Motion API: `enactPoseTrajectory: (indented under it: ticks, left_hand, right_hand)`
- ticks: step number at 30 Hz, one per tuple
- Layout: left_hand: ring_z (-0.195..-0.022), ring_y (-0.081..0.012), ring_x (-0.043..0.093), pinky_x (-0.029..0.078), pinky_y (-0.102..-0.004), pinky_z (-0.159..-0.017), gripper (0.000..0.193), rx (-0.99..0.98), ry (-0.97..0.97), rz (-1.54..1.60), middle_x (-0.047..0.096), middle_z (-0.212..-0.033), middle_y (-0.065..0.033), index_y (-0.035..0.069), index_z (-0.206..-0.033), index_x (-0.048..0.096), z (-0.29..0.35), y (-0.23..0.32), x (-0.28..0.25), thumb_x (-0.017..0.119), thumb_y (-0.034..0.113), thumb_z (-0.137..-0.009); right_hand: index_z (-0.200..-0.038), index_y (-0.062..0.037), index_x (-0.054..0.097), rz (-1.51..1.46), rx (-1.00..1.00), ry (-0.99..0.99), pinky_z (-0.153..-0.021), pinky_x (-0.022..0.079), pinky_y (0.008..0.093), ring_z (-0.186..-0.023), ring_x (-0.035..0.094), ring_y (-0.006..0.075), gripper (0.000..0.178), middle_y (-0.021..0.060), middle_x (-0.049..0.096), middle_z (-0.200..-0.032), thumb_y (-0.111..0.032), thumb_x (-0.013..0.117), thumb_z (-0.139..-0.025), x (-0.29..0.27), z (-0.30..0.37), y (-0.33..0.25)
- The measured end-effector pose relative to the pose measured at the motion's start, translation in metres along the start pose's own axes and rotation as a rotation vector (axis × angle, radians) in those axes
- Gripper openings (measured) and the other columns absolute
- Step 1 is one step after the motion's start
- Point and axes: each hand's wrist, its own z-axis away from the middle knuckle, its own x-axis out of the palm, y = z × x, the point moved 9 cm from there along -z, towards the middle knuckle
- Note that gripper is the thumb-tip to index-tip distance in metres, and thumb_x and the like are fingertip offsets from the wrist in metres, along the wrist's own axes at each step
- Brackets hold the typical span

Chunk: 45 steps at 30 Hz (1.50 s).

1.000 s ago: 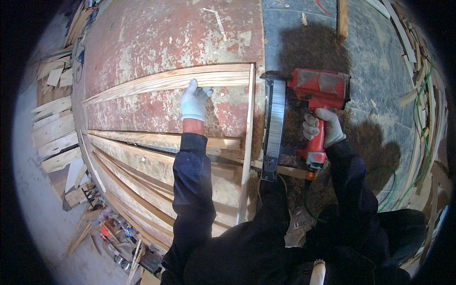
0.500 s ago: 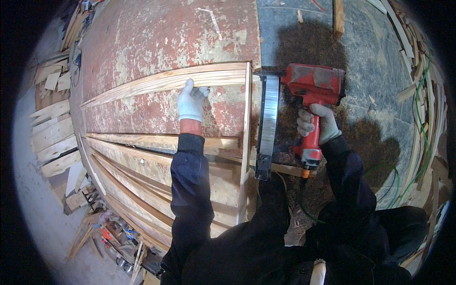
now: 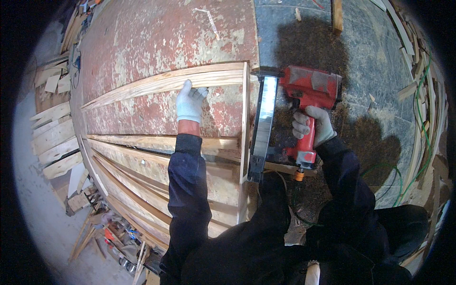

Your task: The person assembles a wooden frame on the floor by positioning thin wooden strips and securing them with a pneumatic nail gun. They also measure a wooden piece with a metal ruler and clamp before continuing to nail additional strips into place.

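Starting at the far left with scrap boards (image 3: 54, 142) lying in a rough row and, lower down, a jumble (image 3: 121, 237) of offcuts and tools. Reading rightward across the worn red surface (image 3: 156, 38), finding a pale board (image 3: 142, 87) lying well above several slats (image 3: 128, 141), and a crosspiece (image 3: 244, 128) standing at their right. Placing the gloved left hand (image 3: 190, 104) at the near edge of the board, toward its right end, thumb overlapping the wood and parted from the fingers; not being able to tell whether pinching or only touching. Having the board just beyond the palm, running out to both sides of it. Crossing the slats with the left sleeve (image 3: 189, 175). Holding the red nailer (image 3: 313, 85) in the gloved right hand (image 3: 323, 124), wrapping fingers and thumb round its handle (image 3: 307, 137). Having the nailer's body directly above this grip, its silver magazine (image 3: 263, 118) slanting down at the left, between grip and crosspiece, and an orange fitting (image 3: 298, 175) sticking out below. Pointing the nose leftward, near the crosspiece's upper end, without showing clear contact. Ending at the far right with a green hose (image 3: 418, 97) curving past wood strips (image 3: 407, 91) beside the grey-blue surface (image 3: 370, 47).
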Motion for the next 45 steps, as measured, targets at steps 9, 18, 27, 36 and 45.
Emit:
enactPoseTrajectory:
  ticks: [9, 18, 27, 36, 45]
  left_hand:
    - [-0.098, -0.0304, 0.063, 0.052, -0.0489, -0.091, 0.038, 0.014, -0.065, -0.015, 0.063, -0.105, -0.0125, 0.004, -0.119, 0.061, 0.004, 0.002, 0.007, 0.071, 0.034, -0.097]
    - [-0.100, -0.0312, 0.064, 0.050, -0.0518, -0.094, 0.040, 0.003, -0.031, -0.025, 0.063, -0.106, -0.0134, 0.003, -0.121, 0.061, 0.000, 0.001, 0.002, 0.070, 0.035, -0.098]
    - [-0.103, -0.0319, 0.063, 0.051, -0.0518, -0.095, 0.041, -0.004, -0.033, -0.041, 0.062, -0.110, -0.0149, 0.003, -0.123, 0.059, -0.001, 0.000, 0.000, 0.068, 0.035, -0.099]
    - [-0.105, -0.0325, 0.062, 0.049, -0.0524, -0.098, 0.044, 0.001, -0.048, -0.036, 0.062, -0.113, -0.0157, 0.002, -0.125, 0.059, -0.001, 0.000, 0.000, 0.069, 0.035, -0.098]
    - [-0.092, -0.0269, 0.063, 0.054, -0.0460, -0.089, 0.043, 0.004, -0.059, -0.026, 0.063, -0.101, -0.0109, 0.003, -0.119, 0.062, -0.002, -0.002, 0.002, 0.072, 0.038, -0.096]
  right_hand:
    - [-0.073, -0.0143, 0.050, -0.059, 0.015, -0.027, -0.060, 0.044, 0.0346, -0.056, 0.049, 0.0144, 0.031, -0.0023, 0.050, -0.067, -0.033, 0.066, -0.092, 0.000, 0.001, 0.003]
    - [-0.072, -0.0147, 0.049, 0.008, 0.009, -0.037, -0.058, 0.043, 0.0320, -0.054, 0.047, 0.0113, 0.035, -0.0039, 0.048, -0.068, -0.037, 0.067, -0.092, 0.004, 0.003, 0.003]
    - [-0.081, -0.0123, 0.054, -0.014, 0.007, 0.010, -0.058, 0.043, 0.0320, -0.054, 0.047, 0.0115, 0.029, -0.0030, 0.050, -0.070, -0.036, 0.067, -0.092, -0.001, 0.009, 0.003]
    - [-0.091, -0.0107, 0.056, -0.045, 0.047, -0.037, -0.057, 0.043, 0.0319, -0.054, 0.047, 0.0112, 0.027, -0.0034, 0.048, -0.068, -0.035, 0.067, -0.091, -0.007, 0.007, 0.011]
    - [-0.114, -0.0077, 0.061, -0.031, 0.031, -0.017, -0.058, 0.044, 0.0334, -0.055, 0.047, 0.0116, 0.037, -0.0051, 0.049, -0.069, -0.036, 0.066, -0.092, -0.004, 0.011, 0.011]
